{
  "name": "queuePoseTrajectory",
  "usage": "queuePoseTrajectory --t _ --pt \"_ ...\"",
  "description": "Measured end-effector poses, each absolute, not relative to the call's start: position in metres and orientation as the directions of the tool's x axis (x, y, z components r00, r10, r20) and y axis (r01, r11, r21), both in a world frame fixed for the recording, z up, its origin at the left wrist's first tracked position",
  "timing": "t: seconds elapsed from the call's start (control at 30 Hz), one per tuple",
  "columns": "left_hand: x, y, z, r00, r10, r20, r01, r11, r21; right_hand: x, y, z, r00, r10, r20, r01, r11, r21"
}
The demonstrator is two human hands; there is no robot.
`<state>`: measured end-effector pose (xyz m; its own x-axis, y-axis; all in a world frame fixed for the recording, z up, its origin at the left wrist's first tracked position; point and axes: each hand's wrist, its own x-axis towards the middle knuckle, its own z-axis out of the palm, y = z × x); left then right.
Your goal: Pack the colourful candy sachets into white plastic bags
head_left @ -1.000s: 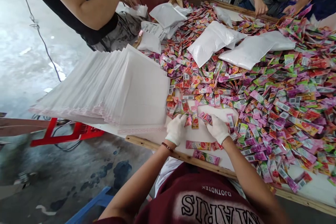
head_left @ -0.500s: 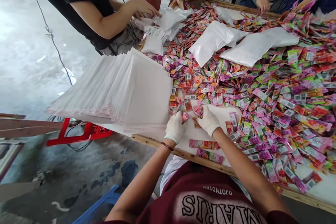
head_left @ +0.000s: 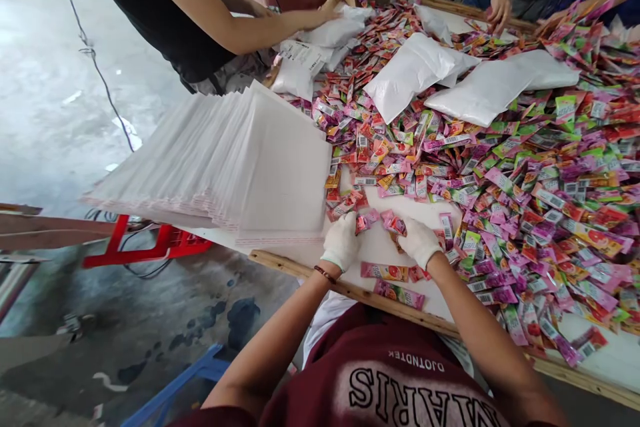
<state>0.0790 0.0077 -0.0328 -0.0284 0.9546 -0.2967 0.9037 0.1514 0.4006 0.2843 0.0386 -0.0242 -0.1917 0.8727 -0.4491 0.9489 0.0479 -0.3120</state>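
Note:
My left hand (head_left: 342,241), in a white glove, is closed on pink stick sachets (head_left: 367,221) whose ends stick out to its right. Opposite it, my gloved right hand (head_left: 418,242) grips more pink-red sachets (head_left: 393,222), pointing toward the left hand. A small gap separates the two bunches. Below them, near the wooden table edge, lie an orange-red sachet (head_left: 384,272) and a pink-green sachet (head_left: 399,294). How many sachets each hand holds I cannot tell.
A fanned stack of white mailer bags (head_left: 280,167) stands left of my hands. Loose sachets (head_left: 545,213) cover the table's right and back. Filled white bags (head_left: 410,73) lie on them. A co-worker's arm (head_left: 260,30) reaches in at back left; another person's hand (head_left: 499,10) is at back right.
My hands have turned and lifted slightly, and the sachets in them now show more clearly. The right hand has shifted right. The co-worker's arm at back left has reached farther right over the filled bags.

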Motion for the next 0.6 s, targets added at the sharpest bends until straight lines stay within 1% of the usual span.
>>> queuePoseTrajectory --t 0.07,0.17,0.23,0.33,0.4,0.47,0.53,0.6 --pt "0.081 0.004 -0.031 0.012 0.960 -0.280 0.915 0.102 0.391 0.289 0.037 -0.024 -0.252 0.880 -0.403 0.922 0.091 -0.377" --pt "0.069 -0.009 -0.026 0.054 0.992 -0.117 0.874 0.010 0.486 0.298 0.035 -0.022 -0.316 0.905 -0.284 0.883 0.171 -0.438" --pt "0.053 -0.010 -0.021 -0.016 0.999 -0.029 0.829 0.029 0.559 0.295 0.037 -0.019 -0.348 0.906 -0.242 0.861 0.207 -0.464" --pt "0.029 0.012 -0.012 -0.149 0.989 0.016 0.773 0.107 0.625 0.265 0.044 -0.016 -0.478 0.852 -0.215 0.788 0.309 -0.532" --pt "0.022 0.032 -0.010 -0.131 0.991 0.003 0.761 0.098 0.641 0.238 0.049 -0.017 -0.611 0.769 -0.190 0.716 0.434 -0.547" --pt "0.025 0.047 -0.012 -0.035 0.997 -0.067 0.781 0.069 0.621 0.218 0.050 -0.020 -0.693 0.693 -0.197 0.674 0.526 -0.519" --pt "0.033 0.050 -0.019 0.044 0.987 -0.157 0.820 0.054 0.570 0.216 0.047 -0.024 -0.701 0.674 -0.232 0.685 0.546 -0.482" --pt "0.041 0.040 -0.029 0.073 0.977 -0.199 0.852 0.043 0.521 0.234 0.042 -0.027 -0.690 0.676 -0.260 0.700 0.532 -0.476"
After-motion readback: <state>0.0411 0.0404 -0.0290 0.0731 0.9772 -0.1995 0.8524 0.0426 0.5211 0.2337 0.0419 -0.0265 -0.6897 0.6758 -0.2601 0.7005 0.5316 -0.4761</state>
